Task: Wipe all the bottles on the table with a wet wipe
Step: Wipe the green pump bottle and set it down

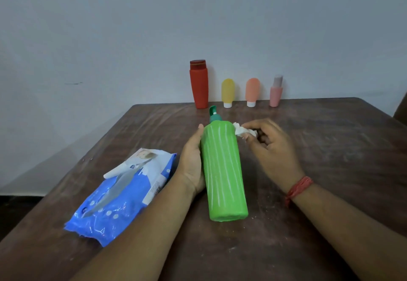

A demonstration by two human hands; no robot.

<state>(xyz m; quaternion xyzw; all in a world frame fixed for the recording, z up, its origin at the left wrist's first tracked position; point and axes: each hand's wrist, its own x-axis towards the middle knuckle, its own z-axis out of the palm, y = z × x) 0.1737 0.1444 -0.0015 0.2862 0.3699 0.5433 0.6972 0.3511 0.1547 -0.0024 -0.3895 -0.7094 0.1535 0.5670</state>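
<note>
Left hand (pixel 193 157) cups green bottle (pixel 223 170); right hand (pixel 273 146) pinches wipe (pixel 243 131) at 1 o'clock shoulder — loose hold, bottle could roll.

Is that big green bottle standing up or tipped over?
Tipped: the green bottle slants, pump pointing away toward the wall, base nearest the camera. The left hand holds its side. Whether it touches the table is unclear.

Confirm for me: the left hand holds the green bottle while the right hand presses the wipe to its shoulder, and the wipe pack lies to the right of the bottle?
Not quite. The head view shows the wipe pack lying to the left of the green bottle, beside the left hand. The rest holds: the right hand presses the wipe to the bottle's shoulder.
</note>
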